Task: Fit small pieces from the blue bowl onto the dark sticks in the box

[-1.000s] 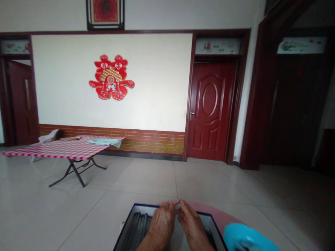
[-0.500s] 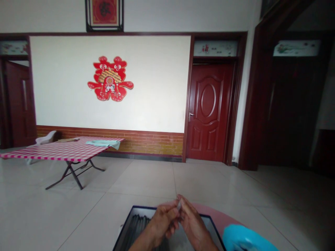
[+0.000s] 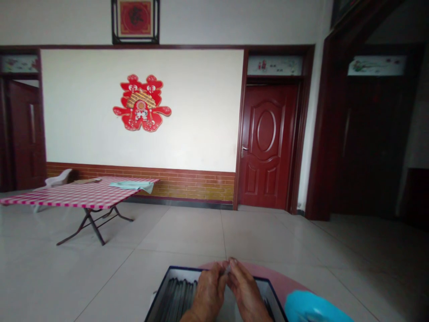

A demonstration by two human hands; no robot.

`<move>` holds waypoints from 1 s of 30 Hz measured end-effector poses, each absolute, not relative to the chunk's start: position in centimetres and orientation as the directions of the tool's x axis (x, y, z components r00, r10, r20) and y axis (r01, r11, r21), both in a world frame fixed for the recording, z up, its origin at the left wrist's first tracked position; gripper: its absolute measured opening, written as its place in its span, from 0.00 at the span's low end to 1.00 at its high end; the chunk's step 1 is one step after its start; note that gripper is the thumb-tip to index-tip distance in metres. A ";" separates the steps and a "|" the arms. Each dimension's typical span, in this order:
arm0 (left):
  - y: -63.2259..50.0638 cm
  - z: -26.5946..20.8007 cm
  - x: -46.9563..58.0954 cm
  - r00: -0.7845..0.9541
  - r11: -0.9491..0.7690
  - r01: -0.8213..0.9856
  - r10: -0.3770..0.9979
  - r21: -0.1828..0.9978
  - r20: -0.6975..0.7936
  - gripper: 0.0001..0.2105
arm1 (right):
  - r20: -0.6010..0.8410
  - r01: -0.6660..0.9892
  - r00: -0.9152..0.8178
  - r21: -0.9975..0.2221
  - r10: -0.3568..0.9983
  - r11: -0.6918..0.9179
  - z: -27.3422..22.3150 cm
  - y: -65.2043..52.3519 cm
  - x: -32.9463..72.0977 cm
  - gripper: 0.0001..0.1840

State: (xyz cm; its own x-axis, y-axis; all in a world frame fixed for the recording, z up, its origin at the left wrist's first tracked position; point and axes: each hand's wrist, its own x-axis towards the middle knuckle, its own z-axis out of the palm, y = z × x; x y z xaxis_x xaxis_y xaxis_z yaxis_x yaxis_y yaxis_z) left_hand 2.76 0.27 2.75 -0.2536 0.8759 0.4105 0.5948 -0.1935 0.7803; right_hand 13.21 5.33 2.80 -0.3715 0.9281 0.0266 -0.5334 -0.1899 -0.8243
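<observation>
Small pale piece (image 3: 227, 270), too blurred to make out fully, sits at my fingertips: my left hand (image 3: 209, 288) and my right hand (image 3: 245, 288) are brought together, both pinching it. Below my hands lies a dark-rimmed tray (image 3: 186, 269), with dark rods (image 3: 177, 295) in it, left of my left hand. Beyond my right hand show a pink surface (image 3: 284, 279) and a bright blue object (image 3: 315, 307).

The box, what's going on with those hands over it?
A person's left hand and right hand are close together over the box, holding a small pale thing between them; it's too blurry to say what. Dark sticks lie in the box's left side. A blue thing is beside it, on the right.
</observation>
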 end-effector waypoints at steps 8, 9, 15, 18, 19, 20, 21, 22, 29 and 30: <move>-0.3 5.7 3.0 0.007 -0.041 -0.220 0.999 0.975 0.044 0.21 | 0.094 -0.520 -0.542 -0.818 0.835 -0.245 4.5 5.3 13.3 0.22; -0.2 5.4 2.9 -0.017 -0.062 -0.193 0.998 0.979 0.060 0.21 | 0.086 -0.525 -0.546 -0.810 0.833 -0.261 4.4 5.4 13.3 0.23; 0.5 2.7 2.6 -0.235 -0.246 0.356 0.910 0.901 0.341 0.13 | 0.039 -0.547 -0.495 -0.790 0.868 -0.277 3.1 5.5 12.9 0.17; 0.3 2.3 2.6 -0.311 -0.200 0.596 0.835 0.778 0.453 0.09 | 0.037 -0.539 -0.457 -0.807 0.889 -0.243 2.6 5.5 12.9 0.16; 0.2 2.4 2.6 -0.318 -0.193 0.605 0.831 0.772 0.456 0.09 | 0.040 -0.534 -0.450 -0.813 0.892 -0.233 2.6 5.5 12.9 0.16; 0.2 2.6 2.7 -0.315 -0.192 0.569 0.847 0.799 0.428 0.10 | 0.053 -0.530 -0.451 -0.819 0.891 -0.219 2.8 5.4 13.0 0.16; 0.1 2.9 2.7 -0.299 -0.189 0.488 0.881 0.852 0.367 0.11 | 0.073 -0.524 -0.461 -0.826 0.884 -0.205 3.0 5.4 13.0 0.16; 0.1 3.3 2.8 -0.264 -0.174 0.369 0.922 0.913 0.282 0.13 | 0.094 -0.517 -0.478 -0.834 0.873 -0.193 3.2 5.4 13.1 0.16; -0.4 5.2 2.8 -0.019 -0.048 -0.191 0.999 0.980 0.045 0.21 | 0.093 -0.524 -0.570 -0.807 0.816 -0.273 4.1 5.5 13.2 0.22; -0.2 5.1 2.8 -0.041 -0.068 -0.163 0.997 0.984 0.062 0.22 | 0.080 -0.530 -0.565 -0.798 0.821 -0.287 4.0 5.5 13.1 0.22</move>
